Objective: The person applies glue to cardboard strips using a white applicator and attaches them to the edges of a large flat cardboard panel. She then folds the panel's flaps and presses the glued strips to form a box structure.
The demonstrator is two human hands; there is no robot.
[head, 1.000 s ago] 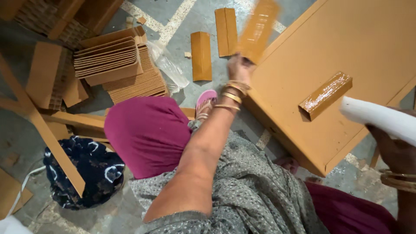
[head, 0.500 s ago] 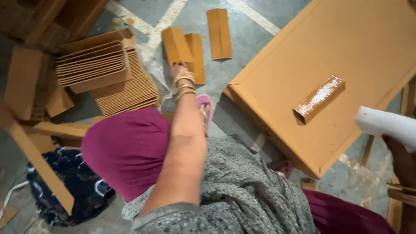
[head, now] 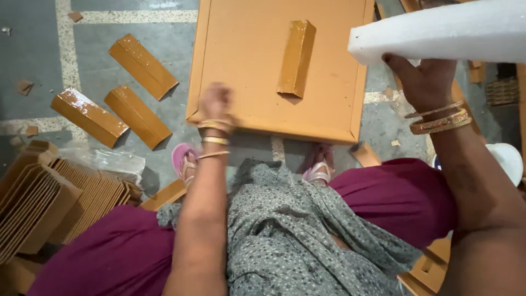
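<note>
My left hand [head: 216, 104] is blurred with motion at the near left edge of a large flat orange-brown cardboard tray [head: 241, 33] lying on the floor. Its fingers look curled, and I cannot tell whether they grip the edge. A narrow glossy brown block [head: 296, 57] lies on the tray. My right hand [head: 424, 82] holds a thick white foam sheet [head: 449, 30] from below at the upper right, above the tray's right side.
Three glossy brown blocks [head: 137, 116] lie on the grey floor to the left. A stack of folded cardboard pieces [head: 44, 203] sits at the lower left. My feet in pink sandals [head: 183, 159] rest before the tray. A white round object [head: 507, 159] is at the right.
My left hand carried a brown block leftward, set it down by the other blocks on the floor, then came back to the tray's edge. The view swung over the tray.
</note>
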